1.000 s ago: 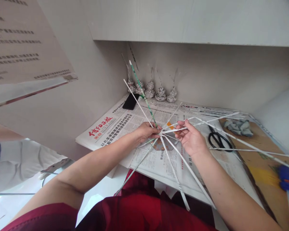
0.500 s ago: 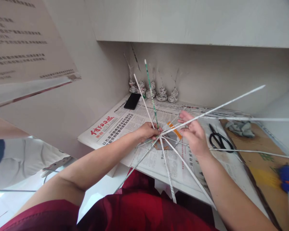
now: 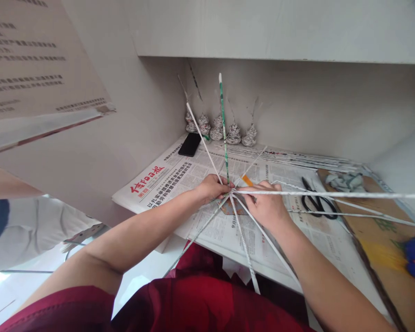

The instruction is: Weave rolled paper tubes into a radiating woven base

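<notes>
Paper-rod crossing pinned between two hands

The left hand (image 3: 214,188) has its fingers clamped on the crossing of paper rods (image 3: 231,193), mid-bench (image 3: 273,273) near the front edge, seemingly so the spokes cannot slip. The right hand (image 3: 268,203) bends close beside it, under one long white rod (image 3: 332,194); whether its fingers grip cannot be told. Two rods, one green (image 3: 223,124) and one white (image 3: 204,143), slant up toward the back; three run toward the front edge; those rightward overlap too much to count. Five coiled gourd shapes (image 3: 234,134) line the back-left corner, perhaps parked out of the way, by one phone (image 3: 190,145). One pair of scissors (image 3: 310,189) lies toward the right edge, presumably within reach.
</notes>
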A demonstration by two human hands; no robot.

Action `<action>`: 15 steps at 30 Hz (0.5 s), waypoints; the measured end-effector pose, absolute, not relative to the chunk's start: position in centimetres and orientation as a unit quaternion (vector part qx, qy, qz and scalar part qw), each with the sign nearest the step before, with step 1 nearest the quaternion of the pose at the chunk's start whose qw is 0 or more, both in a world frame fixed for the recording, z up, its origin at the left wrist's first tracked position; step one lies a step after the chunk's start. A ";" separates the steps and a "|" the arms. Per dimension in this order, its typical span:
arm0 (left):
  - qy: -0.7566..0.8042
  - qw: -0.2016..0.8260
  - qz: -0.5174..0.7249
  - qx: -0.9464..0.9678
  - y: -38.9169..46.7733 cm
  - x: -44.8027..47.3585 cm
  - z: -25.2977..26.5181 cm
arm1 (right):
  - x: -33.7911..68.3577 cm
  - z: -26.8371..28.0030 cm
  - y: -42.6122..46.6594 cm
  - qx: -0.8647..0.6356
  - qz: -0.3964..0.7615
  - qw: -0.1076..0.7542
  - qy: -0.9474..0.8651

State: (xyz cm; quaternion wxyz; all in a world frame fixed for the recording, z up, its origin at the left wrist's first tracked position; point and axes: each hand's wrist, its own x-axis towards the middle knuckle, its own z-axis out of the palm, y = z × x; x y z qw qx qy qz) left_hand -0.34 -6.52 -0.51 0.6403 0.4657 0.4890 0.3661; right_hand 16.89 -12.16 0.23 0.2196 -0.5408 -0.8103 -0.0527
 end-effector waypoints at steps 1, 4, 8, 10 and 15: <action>0.490 0.645 0.367 0.458 -6.6 -0.4 -0.5 | 16.8 0.1 -12.1 -0.550 -0.037 0.215 -0.806; 0.492 0.652 0.363 0.449 -6.8 -0.5 -0.5 | 16.7 0.0 -12.1 -0.567 0.025 0.193 -0.801; 0.496 0.648 0.354 0.456 -6.8 -0.6 -0.6 | 16.7 0.3 -12.1 -0.574 0.065 0.159 -0.801; 0.500 0.646 0.349 0.459 -6.8 -0.6 -0.6 | 16.8 0.4 -12.2 -0.574 0.057 0.156 -0.801; 0.491 0.654 0.346 0.459 -6.7 -0.7 -0.4 | 16.9 0.3 -12.2 -0.577 0.020 0.169 -0.799</action>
